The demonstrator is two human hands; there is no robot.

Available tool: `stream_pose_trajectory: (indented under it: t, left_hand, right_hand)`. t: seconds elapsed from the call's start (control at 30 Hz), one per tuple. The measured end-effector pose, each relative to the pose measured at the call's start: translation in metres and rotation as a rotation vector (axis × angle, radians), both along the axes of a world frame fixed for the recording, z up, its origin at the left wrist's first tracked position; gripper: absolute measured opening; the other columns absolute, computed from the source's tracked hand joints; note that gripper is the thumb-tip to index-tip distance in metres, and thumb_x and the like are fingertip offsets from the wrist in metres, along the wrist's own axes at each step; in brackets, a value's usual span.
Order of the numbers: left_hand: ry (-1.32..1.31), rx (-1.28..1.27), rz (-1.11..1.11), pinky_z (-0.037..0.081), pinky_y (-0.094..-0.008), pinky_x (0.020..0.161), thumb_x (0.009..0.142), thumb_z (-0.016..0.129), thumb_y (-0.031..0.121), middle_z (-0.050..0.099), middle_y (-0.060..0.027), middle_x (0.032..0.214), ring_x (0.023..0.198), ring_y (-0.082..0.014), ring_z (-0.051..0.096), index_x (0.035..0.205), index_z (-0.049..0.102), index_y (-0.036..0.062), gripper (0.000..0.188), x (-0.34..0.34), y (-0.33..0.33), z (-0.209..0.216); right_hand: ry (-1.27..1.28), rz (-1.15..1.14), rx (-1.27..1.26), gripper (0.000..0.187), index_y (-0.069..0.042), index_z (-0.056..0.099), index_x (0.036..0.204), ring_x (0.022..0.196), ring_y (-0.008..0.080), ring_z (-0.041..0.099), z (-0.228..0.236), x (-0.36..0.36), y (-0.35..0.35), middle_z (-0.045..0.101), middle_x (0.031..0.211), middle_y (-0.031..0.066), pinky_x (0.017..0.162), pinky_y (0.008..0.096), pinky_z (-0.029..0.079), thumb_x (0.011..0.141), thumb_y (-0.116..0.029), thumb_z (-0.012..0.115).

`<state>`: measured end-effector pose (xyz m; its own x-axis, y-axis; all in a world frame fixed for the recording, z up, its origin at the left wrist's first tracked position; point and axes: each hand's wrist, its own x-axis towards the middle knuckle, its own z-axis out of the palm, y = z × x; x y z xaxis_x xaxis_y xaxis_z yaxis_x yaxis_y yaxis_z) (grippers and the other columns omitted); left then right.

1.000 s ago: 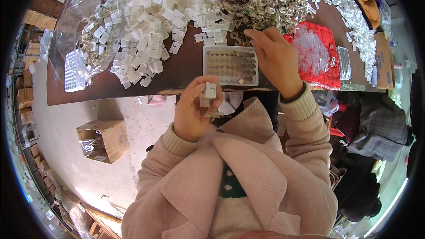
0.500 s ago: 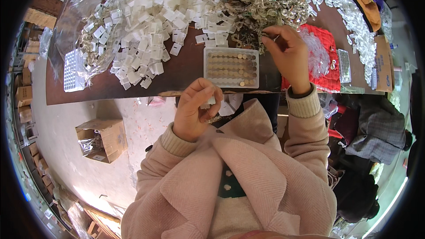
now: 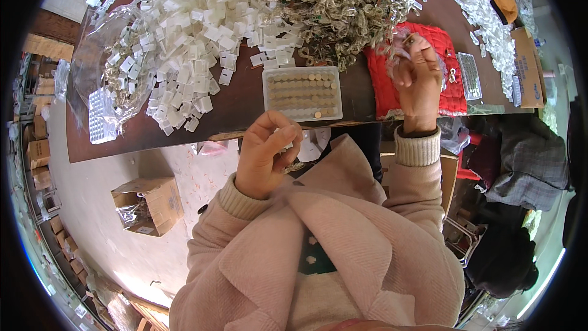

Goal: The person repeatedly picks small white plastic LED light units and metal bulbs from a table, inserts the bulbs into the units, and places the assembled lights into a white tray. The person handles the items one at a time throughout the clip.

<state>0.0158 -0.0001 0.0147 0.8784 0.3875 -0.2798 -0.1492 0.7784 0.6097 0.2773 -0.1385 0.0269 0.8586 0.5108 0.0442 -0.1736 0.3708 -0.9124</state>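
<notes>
- Right now the left hand (image 3: 264, 156) is raised just off the near edge of the brown tabletop (image 3: 242, 101), its grip pinched together on a small pale item that is mostly hidden by the fingers; what it is cannot be told.
- Meanwhile the right hand (image 3: 419, 79) is lifted over the red cloth (image 3: 383, 83), its grip closed on a small metal piece (image 3: 409, 40) at the fingertips.
- Between the two hands, a clear plastic tray (image 3: 302, 92) lies flat on the tabletop, near its front edge, filled with rows of small round brownish pieces.
- Behind the tray lie a wide heap of small white plastic tags (image 3: 184, 30) and, to its right, a pile of tangled metal parts (image 3: 334, 3).
- A second clear tray (image 3: 470, 75) lies beside the red cloth.
- Down on the floor to the left stands an open cardboard box (image 3: 147, 203).
</notes>
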Motion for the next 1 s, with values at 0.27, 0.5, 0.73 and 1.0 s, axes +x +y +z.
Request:
stream_pose_trajectory:
  t: [0.27, 0.5, 0.73, 1.0]
  left_hand:
    - [0.048, 0.051, -0.058, 0.026, -0.0174, 0.043, 0.093, 0.066, 0.010, 0.062, -0.0049, 0.081, 0.055, -0.0052, 0.045, 0.090, 0.055, 0.0069, 0.012, 0.006, -0.006, 0.003]
    - [0.096, 0.071, -0.082, 0.028, -0.0173, 0.045, 0.093, 0.067, 0.011, 0.059, -0.0030, 0.078, 0.055, -0.0042, 0.044, 0.092, 0.056, 0.0055, 0.012, 0.006, -0.010, 0.008]
    - [0.096, 0.120, -0.110, 0.024, -0.0188, 0.046, 0.095, 0.065, 0.010, 0.050, 0.0026, 0.065, 0.052, -0.0027, 0.038, 0.099, 0.059, 0.0036, 0.010, 0.009, -0.014, 0.008]
    - [0.144, 0.139, -0.128, 0.024, -0.0183, 0.047, 0.096, 0.065, 0.012, 0.051, 0.0024, 0.068, 0.053, -0.0023, 0.037, 0.106, 0.061, 0.0009, 0.015, 0.017, -0.018, 0.014]
  right_hand:
    - [-0.327, -0.058, -0.407, 0.020, 0.000, 0.067, 0.115, 0.087, 0.0080, 0.064, -0.021, -0.012, -0.006, 0.073, 0.096, 0.0050, 0.077, 0.0223, 0.050, 0.095, -0.004, 0.065]
    - [-0.100, -0.008, -0.337, 0.020, -0.001, 0.068, 0.113, 0.049, -0.0006, 0.041, -0.005, -0.012, -0.011, 0.071, 0.084, -0.0005, 0.043, 0.0176, 0.029, 0.094, -0.006, 0.068]
    - [-0.102, -0.079, -0.344, 0.020, -0.002, 0.069, 0.112, 0.047, -0.0018, 0.038, -0.011, -0.009, -0.005, 0.068, 0.076, -0.0029, 0.042, 0.0176, 0.025, 0.092, -0.007, 0.070]
    - [-0.044, -0.051, -0.337, 0.017, -0.002, 0.070, 0.108, 0.048, -0.0012, 0.040, -0.016, -0.007, -0.008, 0.068, 0.078, -0.0024, 0.042, 0.0176, 0.026, 0.092, -0.007, 0.070]
